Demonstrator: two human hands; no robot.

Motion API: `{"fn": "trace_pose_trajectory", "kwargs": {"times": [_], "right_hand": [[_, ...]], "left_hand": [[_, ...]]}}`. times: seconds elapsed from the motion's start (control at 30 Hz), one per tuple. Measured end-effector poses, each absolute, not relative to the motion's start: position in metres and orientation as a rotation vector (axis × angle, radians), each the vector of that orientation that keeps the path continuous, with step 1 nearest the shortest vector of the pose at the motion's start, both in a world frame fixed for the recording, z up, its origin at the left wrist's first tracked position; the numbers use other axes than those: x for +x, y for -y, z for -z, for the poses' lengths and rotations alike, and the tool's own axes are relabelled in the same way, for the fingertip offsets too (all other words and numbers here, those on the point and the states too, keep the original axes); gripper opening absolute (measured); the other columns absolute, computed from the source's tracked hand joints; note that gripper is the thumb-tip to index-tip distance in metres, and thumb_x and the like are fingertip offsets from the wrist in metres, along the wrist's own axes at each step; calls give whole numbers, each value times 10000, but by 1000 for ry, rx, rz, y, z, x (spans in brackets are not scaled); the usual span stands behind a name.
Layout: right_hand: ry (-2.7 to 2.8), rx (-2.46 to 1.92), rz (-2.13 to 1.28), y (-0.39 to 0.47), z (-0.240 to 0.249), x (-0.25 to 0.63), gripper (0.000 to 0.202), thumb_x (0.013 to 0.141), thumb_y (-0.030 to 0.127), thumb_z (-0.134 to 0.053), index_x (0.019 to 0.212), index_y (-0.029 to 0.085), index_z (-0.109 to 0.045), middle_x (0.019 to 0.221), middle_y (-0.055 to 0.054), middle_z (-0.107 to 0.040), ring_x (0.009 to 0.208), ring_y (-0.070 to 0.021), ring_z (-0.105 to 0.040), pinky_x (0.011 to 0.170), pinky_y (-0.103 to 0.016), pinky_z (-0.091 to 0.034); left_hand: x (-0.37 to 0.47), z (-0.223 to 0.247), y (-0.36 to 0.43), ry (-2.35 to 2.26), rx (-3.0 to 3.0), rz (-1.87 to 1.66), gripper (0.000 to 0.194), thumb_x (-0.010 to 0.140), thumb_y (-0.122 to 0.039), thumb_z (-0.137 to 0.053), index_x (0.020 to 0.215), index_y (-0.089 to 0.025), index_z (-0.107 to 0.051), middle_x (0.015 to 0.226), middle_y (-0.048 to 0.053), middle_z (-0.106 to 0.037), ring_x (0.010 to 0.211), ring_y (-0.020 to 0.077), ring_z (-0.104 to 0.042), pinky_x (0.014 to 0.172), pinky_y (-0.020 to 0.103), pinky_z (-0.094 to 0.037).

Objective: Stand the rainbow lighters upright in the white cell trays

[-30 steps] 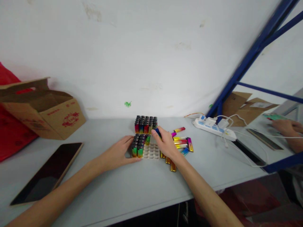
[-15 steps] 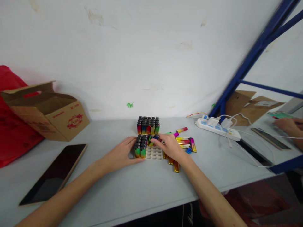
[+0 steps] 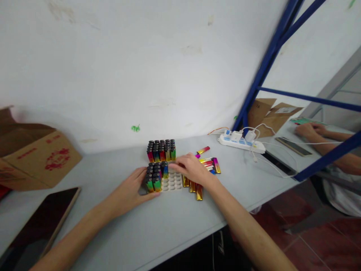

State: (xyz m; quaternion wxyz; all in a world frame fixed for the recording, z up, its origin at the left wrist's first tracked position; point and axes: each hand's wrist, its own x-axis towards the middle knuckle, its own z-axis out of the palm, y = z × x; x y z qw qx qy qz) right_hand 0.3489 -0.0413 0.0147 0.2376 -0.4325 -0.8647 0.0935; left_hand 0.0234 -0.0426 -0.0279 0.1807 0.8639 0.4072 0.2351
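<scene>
A pale tray with round-cornered slots (image 3: 172, 184) lies on the table, its left part filled with upright lighters (image 3: 153, 178) that have black tops and shiny rainbow bodies. My left hand (image 3: 129, 195) wraps the tray's left side, thumb along the front corner and fingers at the side. One blue-and-yellow lighter (image 3: 165, 171) stands in a back slot. Just right of it hovers my right hand (image 3: 191, 169), thumb stretched out and other fingers bent, with no lighter visible in it. Loose shiny lighters (image 3: 199, 192) lie to its right, partly hidden under the hand.
Behind the tray stands a full block of upright lighters (image 3: 161, 151). A cardboard box (image 3: 53, 160) and a dark tablet (image 3: 42, 222) are on the left. To the right are a power strip (image 3: 239, 143) with cables and a blue metal frame (image 3: 261, 71). Another person's hands (image 3: 310, 130) rest beyond it.
The lighter that my right hand held tilted over the tray now stands upright in a slot, and the fingers have come off it. My view has turned right; my left hand stays at the tray.
</scene>
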Motion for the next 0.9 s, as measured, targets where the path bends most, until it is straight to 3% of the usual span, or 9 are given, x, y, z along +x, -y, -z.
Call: {"fn": "trace_pose_trajectory", "kwargs": {"times": [0.1, 0.2, 0.3, 0.4, 0.47, 0.53, 0.7, 0.83, 0.9], "right_hand": [[2209, -1300, -217, 32, -13, 377, 538, 1370, 432, -666, 871, 240, -724, 827, -20, -788, 774, -203, -694, 854, -341, -446], [2029, -1497, -134, 20, -9, 407, 438, 1346, 325, -630, 943, 237, -775, 894, -55, -819, 834, -238, -731, 865, -343, -492], [1885, -1733, -42, 10, -4, 433, 231, 1279, 234, -664, 1231, 190, -886, 1188, -161, -902, 1133, -313, -832, 1041, -374, -591], [1835, -1965, -64, 5, 3, 449, 373, 1252, 169, -639, 1541, 163, -875, 1593, -250, -849, 1453, -368, -801, 1216, -443, -610], [1845, -2032, -114, 4, 7, 454, 434, 1234, 107, -612, 1560, 184, -888, 1666, -233, -831, 1498, -362, -794, 1243, -448, -609], [1846, -2051, -140, 4, 8, 457, 413, 1214, 85, -643, 1489, 207, -925, 1605, -210, -863, 1455, -352, -815, 1217, -433, -616], [1791, -2077, -136, 4, 4, 458, 223, 1223, 204, -760, 1341, 189, -948, 1393, -224, -908, 1278, -350, -858, 1087, -399, -618], [1724, -1945, -170, 3, -2, 454, 396, 1329, 320, -543, 1423, 164, -895, 1150, -157, -936, 994, -288, -862, 940, -372, -613], [1643, -1740, -228, 4, -4, 448, 447, 1315, 436, -543, 1400, 177, -896, 995, -101, -903, 836, -272, -807, 863, -376, -598]], "left_hand": [[23, 29, 41, -1166, 2440, -667, 888, 1021, -915, -892, 1629, -272, -814, 1658, 171, -863, 1557, 503, -829, 1431, 660, -650], [23, 29, 41, -1164, 2444, -671, 877, 1020, -905, -900, 1619, -269, -826, 1670, 178, -860, 1543, 496, -836, 1431, 651, -653], [23, 29, 41, -1158, 2462, -656, 875, 1036, -920, -877, 1619, -270, -827, 1681, 186, -852, 1552, 494, -831, 1455, 651, -633], [24, 28, 42, -1140, 2469, -670, 866, 1046, -914, -879, 1617, -265, -828, 1667, 189, -857, 1534, 490, -840, 1438, 655, -649], [25, 29, 42, -1125, 2464, -686, 856, 1050, -897, -891, 1619, -261, -829, 1658, 189, -862, 1521, 487, -847, 1425, 652, -661], [25, 30, 42, -1126, 2457, -687, 860, 1050, -893, -894, 1628, -259, -827, 1667, 192, -859, 1536, 492, -838, 1437, 653, -650], [23, 33, 42, -1139, 2452, -658, 856, 1046, -882, -896, 1639, -270, -821, 1696, 192, -842, 1560, 492, -823, 1465, 650, -624], [22, 36, 41, -1122, 2456, -697, 818, 1041, -841, -928, 1651, -306, -822, 1688, 159, -853, 1549, 469, -835, 1450, 613, -643], [22, 36, 42, -1117, 2448, -710, 794, 1042, -809, -942, 1654, -318, -826, 1684, 151, -857, 1552, 465, -836, 1446, 610, -648]]}}
